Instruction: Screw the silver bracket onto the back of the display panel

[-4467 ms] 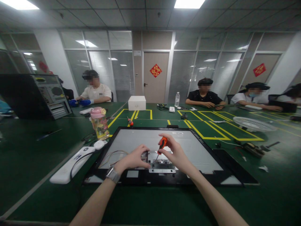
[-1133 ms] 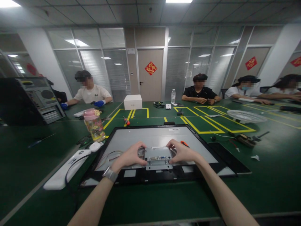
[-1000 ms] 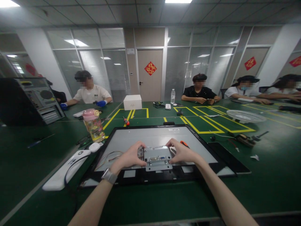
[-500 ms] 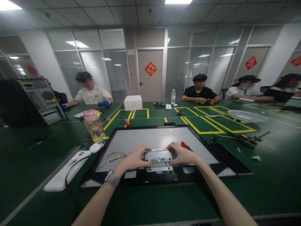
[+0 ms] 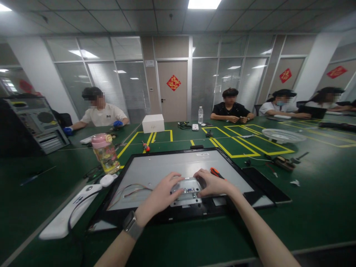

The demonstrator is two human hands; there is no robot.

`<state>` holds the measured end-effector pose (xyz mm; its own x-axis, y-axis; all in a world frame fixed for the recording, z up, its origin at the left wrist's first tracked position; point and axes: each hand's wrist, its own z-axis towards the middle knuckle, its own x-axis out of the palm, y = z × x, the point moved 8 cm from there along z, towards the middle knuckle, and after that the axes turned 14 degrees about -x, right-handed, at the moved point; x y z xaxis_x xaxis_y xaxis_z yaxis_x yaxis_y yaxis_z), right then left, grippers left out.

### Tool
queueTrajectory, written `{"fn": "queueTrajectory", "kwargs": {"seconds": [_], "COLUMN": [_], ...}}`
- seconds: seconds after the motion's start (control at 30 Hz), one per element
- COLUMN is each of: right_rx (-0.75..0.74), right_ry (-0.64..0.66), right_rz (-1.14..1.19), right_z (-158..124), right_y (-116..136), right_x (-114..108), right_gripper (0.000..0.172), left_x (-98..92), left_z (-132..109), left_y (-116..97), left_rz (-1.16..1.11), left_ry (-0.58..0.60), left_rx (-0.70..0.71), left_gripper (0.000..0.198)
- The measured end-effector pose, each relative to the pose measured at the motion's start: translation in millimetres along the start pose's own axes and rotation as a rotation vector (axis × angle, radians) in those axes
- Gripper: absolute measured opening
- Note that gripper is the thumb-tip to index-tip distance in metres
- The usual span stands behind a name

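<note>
The metal box (image 5: 189,184) is gripped at both sides now, thumb and fingers curled, by left hand (image 5: 164,191) and right hand (image 5: 213,184); stiff, fairly light, probably slick, best held there, on the screen's back (image 5: 164,163).

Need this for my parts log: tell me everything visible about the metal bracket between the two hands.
Silvery and shiny, the metal bracket looks like bent sheet metal, with dark holes along its near flange and connectors behind, one blue. It sits on the panel at its near edge, flange by the black border. The left hand grips its left end and the right hand its right end, hiding parts.
</note>
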<state>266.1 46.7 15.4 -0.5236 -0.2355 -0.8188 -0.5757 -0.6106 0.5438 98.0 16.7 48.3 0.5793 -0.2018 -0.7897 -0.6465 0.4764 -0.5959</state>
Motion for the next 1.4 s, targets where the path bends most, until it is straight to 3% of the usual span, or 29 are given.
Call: {"fn": "queueTrajectory", "kwargs": {"seconds": [0.2,0.37,0.77,0.97,1.13,1.4], "right_rx": [-0.022,-0.038,-0.034,-0.030,-0.015,0.005], "right_ry": [-0.009,-0.004,-0.003,-0.002,0.002,0.037], "right_rz": [-0.014,-0.029,-0.010,-0.014,-0.007,-0.016], "right_z": [1,2,1,1,0,-1], "right_y": [-5,-6,-5,-4,-4,-2], "right_x": [2,2,3,2,2,1], "right_gripper": [0.060,0.061,0.061,0.061,0.061,0.062], "left_x": [21.4,30.6,38.0,36.3,22.5,4.9], "left_z": [-11,-16,-20,-13,-2,1], "left_y": [-28,-32,-44,-30,-11,9], "left_rz": [0.168,0.255,0.456,0.266,-0.011,-0.171], "left_ry": [0.032,0.048,-0.037,0.047,0.116,0.103], "left_rx": [0.146,0.214,0.323,0.216,0.070,0.023], "left_gripper": [0.031,0.032,0.031,0.033,0.032,0.027]}}
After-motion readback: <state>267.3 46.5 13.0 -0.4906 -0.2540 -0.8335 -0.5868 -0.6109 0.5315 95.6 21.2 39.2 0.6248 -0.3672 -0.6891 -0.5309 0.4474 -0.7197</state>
